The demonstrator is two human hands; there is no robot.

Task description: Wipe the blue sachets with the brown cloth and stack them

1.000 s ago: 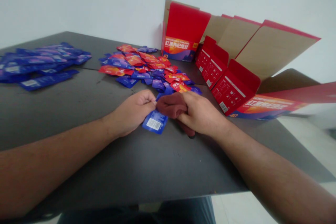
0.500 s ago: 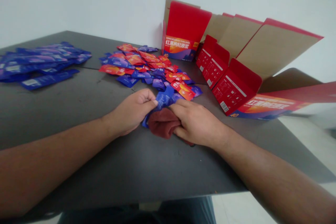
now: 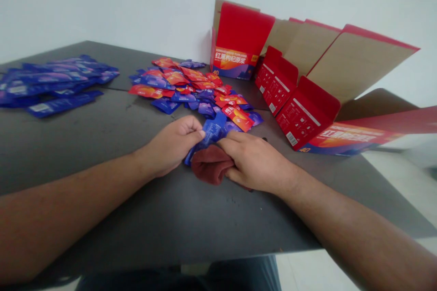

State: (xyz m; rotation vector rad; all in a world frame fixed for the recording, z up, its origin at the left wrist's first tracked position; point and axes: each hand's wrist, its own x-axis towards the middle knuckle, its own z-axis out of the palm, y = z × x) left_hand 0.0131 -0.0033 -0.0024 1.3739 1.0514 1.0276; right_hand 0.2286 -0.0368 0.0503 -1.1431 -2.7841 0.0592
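The left hand's fingers (image 3: 197,135) pinch the left edge of a blue sachet (image 3: 213,130) lying on the dark counter (image 3: 136,218). To their right, the right hand's fingers (image 3: 229,152) grip a bunched brown cloth (image 3: 212,163) over the sachet's lower part, its upper part showing between both hands, near the mixed red and blue sachets (image 3: 194,82).

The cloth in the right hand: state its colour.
The cloth in the right hand is reddish brown, best seen in the head view.
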